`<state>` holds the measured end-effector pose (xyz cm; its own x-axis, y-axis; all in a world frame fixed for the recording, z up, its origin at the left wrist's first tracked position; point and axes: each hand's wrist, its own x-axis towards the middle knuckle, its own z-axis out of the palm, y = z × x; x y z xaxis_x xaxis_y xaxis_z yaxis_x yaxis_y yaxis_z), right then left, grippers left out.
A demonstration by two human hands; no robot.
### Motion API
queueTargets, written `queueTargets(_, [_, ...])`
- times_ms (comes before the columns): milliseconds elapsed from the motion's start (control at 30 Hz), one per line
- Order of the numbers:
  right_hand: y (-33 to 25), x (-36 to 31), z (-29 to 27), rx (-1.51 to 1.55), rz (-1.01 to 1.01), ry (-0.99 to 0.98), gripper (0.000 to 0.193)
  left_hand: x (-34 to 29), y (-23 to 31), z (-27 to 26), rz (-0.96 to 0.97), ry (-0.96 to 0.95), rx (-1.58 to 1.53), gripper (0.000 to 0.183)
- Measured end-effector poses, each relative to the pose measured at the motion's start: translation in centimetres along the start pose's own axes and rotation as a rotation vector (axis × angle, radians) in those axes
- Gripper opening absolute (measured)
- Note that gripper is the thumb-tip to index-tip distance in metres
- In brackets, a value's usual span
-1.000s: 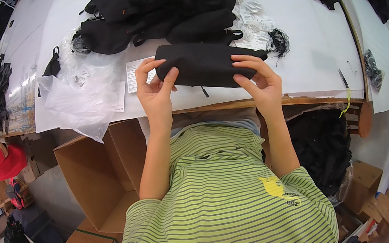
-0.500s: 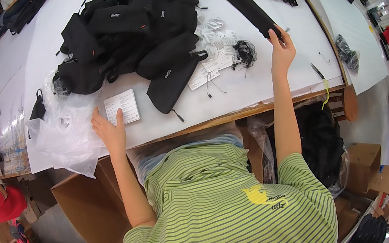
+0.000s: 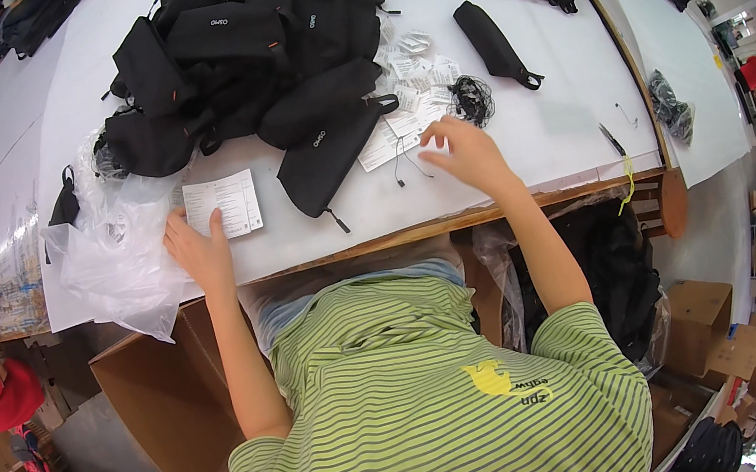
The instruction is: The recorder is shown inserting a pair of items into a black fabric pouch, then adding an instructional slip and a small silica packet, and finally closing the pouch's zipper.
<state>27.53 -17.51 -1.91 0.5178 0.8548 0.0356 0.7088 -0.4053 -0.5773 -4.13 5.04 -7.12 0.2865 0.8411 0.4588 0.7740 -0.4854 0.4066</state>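
Observation:
My left hand (image 3: 198, 251) is at a small stack of white printed cards (image 3: 241, 204), its thumb on the face of the top card (image 3: 205, 203) and its fingers at the left edge. The cards lie slightly fanned. My right hand (image 3: 467, 156) holds nothing; its fingers are apart, just above the table near thin black cords and white tags (image 3: 375, 153). A black zip pouch (image 3: 491, 41) lies alone at the upper right, its loop end toward me. Between the hands lies another black pouch (image 3: 327, 156), below a heap of similar pouches (image 3: 244, 60).
Crumpled clear plastic (image 3: 123, 264) covers the table's left front. A bundle of black cords (image 3: 472, 102) sits beside the loose tags. Near the right edge lies a small cutter (image 3: 613, 139) with a yellow-green string. An open cardboard box (image 3: 167, 394) stands below the table.
My right hand has let go of the black pouch, now lying on the table, and moved left and nearer. Under my left hand the top card has slid left off the stack.

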Motion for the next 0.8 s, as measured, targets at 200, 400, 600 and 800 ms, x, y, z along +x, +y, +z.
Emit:
queueTargets(200, [1.2, -3.2, 2.5, -0.192, 0.006, -0.085, 0.019, 1.0, 1.8, -2.5, -0.323, -0.200, -0.378, 0.022])
queueTargets(400, [-2.4, -2.8, 1.3, 0.370, 0.010, -0.020, 0.014, -0.3, 5.2, -4.4, -0.362, -0.124, -0.976, 0.018])
queueTargets(600, [-6.8, -1.6, 0.4, 1.283, -0.040, 0.041, 0.009, -2.8, 11.7, -5.9, -0.380, -0.440, -1.232, 0.033])
queueTargets(800, [-12.1, -2.4, 0.3, 1.261, -0.095, -0.073, 0.024, -3.2, 14.7, -8.2, -0.394, -0.750, -1.554, 0.034])
